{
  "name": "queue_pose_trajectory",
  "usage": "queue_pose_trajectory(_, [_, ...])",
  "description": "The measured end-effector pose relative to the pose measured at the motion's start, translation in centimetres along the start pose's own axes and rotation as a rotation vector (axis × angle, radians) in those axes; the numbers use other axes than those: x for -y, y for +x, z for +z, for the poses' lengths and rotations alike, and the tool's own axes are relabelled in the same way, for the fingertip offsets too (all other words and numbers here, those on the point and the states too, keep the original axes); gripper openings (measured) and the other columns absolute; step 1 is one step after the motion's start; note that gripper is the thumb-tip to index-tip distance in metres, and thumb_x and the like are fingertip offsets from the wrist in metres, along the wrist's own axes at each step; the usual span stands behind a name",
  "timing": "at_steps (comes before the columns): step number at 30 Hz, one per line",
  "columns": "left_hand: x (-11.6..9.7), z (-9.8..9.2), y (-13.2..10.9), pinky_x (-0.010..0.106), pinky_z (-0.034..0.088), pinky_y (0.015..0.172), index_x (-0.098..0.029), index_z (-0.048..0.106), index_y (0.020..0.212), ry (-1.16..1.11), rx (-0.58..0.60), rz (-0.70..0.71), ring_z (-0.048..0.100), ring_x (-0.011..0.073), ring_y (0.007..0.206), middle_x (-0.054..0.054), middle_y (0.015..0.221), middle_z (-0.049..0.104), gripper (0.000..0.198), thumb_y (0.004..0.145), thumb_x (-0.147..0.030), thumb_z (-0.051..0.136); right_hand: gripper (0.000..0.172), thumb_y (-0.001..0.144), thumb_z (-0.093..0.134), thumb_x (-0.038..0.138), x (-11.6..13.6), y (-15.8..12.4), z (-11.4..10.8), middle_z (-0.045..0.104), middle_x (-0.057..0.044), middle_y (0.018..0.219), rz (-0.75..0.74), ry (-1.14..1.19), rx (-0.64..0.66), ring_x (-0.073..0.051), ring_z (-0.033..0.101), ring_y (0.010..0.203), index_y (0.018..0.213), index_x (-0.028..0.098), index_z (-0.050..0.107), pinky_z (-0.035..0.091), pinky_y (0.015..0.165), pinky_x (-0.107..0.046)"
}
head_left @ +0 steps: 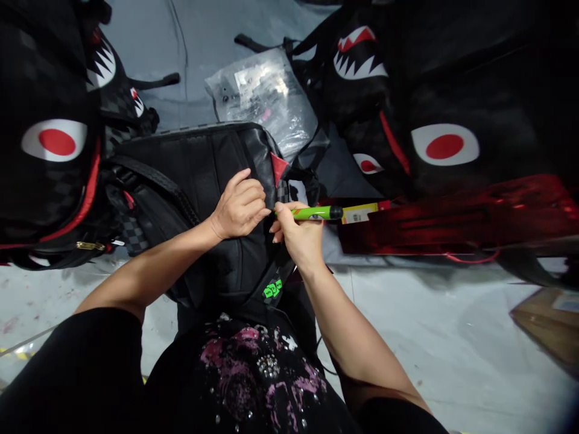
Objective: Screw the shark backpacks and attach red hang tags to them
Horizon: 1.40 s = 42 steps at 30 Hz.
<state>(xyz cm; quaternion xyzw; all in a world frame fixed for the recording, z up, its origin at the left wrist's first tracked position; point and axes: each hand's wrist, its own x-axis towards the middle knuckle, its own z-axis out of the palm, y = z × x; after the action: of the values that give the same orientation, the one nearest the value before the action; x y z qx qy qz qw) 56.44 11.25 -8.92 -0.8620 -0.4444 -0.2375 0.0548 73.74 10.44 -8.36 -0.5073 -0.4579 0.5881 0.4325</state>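
A black backpack (199,163) lies under both hands, its smooth padded side up, with a red triangular patch (279,169) at its right edge. My left hand (243,205) is closed over the bag, its fingers curled; whatever it pinches is too small to make out. Close beside it on the right, my right hand (294,232) grips a bright green pen-like tool (312,213) with a black end pointing right. The tool's tip is near the left hand's fingertips, and the exact contact is hidden.
Black backpacks with red-and-white eyes and jagged teeth stand at left (56,181) and right (488,108). A clear plastic packet (271,96) lies beyond the bag. Dark red shiny material (452,223) and a yellow label (357,214) are at right, a cardboard box (547,322) lower right.
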Motion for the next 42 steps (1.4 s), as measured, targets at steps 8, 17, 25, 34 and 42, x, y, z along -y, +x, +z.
queue_pose_trajectory(8, [0.8, -4.8, 4.9, 0.049, 0.046, 0.082, -0.019, 0.06, 0.064, 0.144, 0.365, 0.156, 0.059, 0.0216, 0.073, 0.006, 0.065, 0.06, 0.054, 0.094, -0.052, 0.03, 0.03, 0.085, 0.063, 0.037, -0.3, -3.7, -1.6, 0.072, -0.003, 0.083, -0.293, -0.03, -0.005, -0.014, 0.068, 0.064, 0.108, 0.018, 0.062, 0.057, 0.065, -0.027])
queue_pose_trajectory(17, [-11.2, -16.3, 4.3, 0.047, 0.038, 0.087, -0.016, 0.061, 0.075, 0.302, -0.047, -0.21, 0.061, 0.023, 0.086, 0.005, 0.071, 0.06, 0.054, 0.099, -0.046, 0.023, 0.026, 0.091, 0.055, 0.028, 10.1, -9.4, -1.6, 0.07, -0.007, 0.106, -1.031, -0.317, -0.124, -0.02, 0.067, 0.093, 0.114, 0.021, 0.065, 0.053, 0.089, -0.036])
queue_pose_trajectory(25, [-10.6, -14.0, -3.9, 0.041, 0.038, 0.092, -0.018, 0.062, 0.107, 0.28, 0.25, -0.324, 0.057, 0.021, 0.096, 0.006, 0.095, 0.066, 0.02, 0.092, -0.021, 0.05, 0.024, 0.088, 0.052, 0.026, 4.7, -4.7, -0.5, 0.074, -0.003, 0.088, -1.192, -0.565, 0.289, -0.018, 0.067, 0.078, 0.105, 0.024, 0.068, 0.055, 0.077, -0.034])
queue_pose_trajectory(34, [-5.8, -19.8, -4.1, 0.037, 0.038, 0.095, -0.02, 0.062, 0.112, 0.161, 0.069, -0.371, 0.051, 0.0222, 0.113, 0.008, 0.116, 0.063, 0.025, 0.091, -0.029, 0.054, 0.022, 0.089, 0.054, 0.023, 5.0, -6.3, 3.2, 0.075, -0.004, 0.09, -1.274, -0.716, 0.279, -0.017, 0.068, 0.078, 0.104, 0.022, 0.07, 0.051, 0.072, -0.031])
queue_pose_trajectory(42, [-1.7, -13.0, 1.4, 0.04, 0.033, 0.096, -0.016, 0.042, 0.141, 0.259, 0.414, -0.345, 0.047, 0.0316, 0.118, 0.016, 0.13, 0.055, 0.079, 0.074, -0.046, 0.073, 0.029, 0.083, 0.057, 0.015, 3.0, -7.0, 0.7, 0.073, -0.005, 0.093, -1.173, -0.58, 0.355, -0.021, 0.069, 0.084, 0.108, 0.024, 0.067, 0.059, 0.076, -0.038])
